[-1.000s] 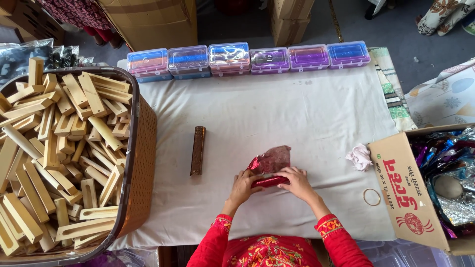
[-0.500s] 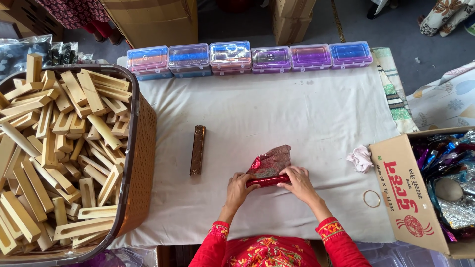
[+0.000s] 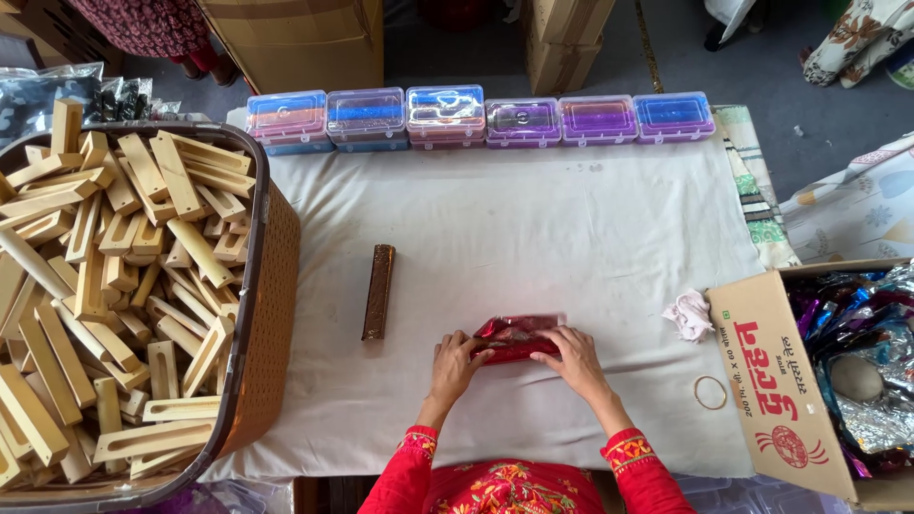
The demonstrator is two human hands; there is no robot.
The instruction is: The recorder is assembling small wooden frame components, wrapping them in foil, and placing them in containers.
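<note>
Evidently, the red foil wrapper (image 3: 517, 338) had been folded down: half a second earlier one flap stood raised above the hands, and at this moment it lay flat and long across the white tablecloth (image 3: 533, 219), enclosing a slim bar-shaped item. The fold appeared closed over the top, so the wrapping stood at the pressing or tucking stage.

Grip state:
- Left hand (image 3: 454, 362): at the wrapper's 9 o'clock end, fingers curled onto the foil, pinching it.
- Right hand (image 3: 573, 356): at the 3 o'clock end, fingertips pressing the foil down against the cloth.

Surroundings, with the wrapper as centre:
- 9 o'clock: a dark brown carved wooden stick (image 3: 378, 291), lying lengthwise, apart from the hands.
- Farther toward 9 o'clock: a brown woven basket (image 3: 271, 286) heaped with pale wooden sticks (image 3: 114, 276).
- 12 o'clock: a row of clear plastic boxes (image 3: 481, 118) along the far table edge.
- 3 o'clock: a crumpled white scrap (image 3: 689, 315).
- 4 o'clock: a rubber band (image 3: 710, 392) and a cardboard carton (image 3: 776, 376) holding shiny foil sheets (image 3: 857, 333).
</note>
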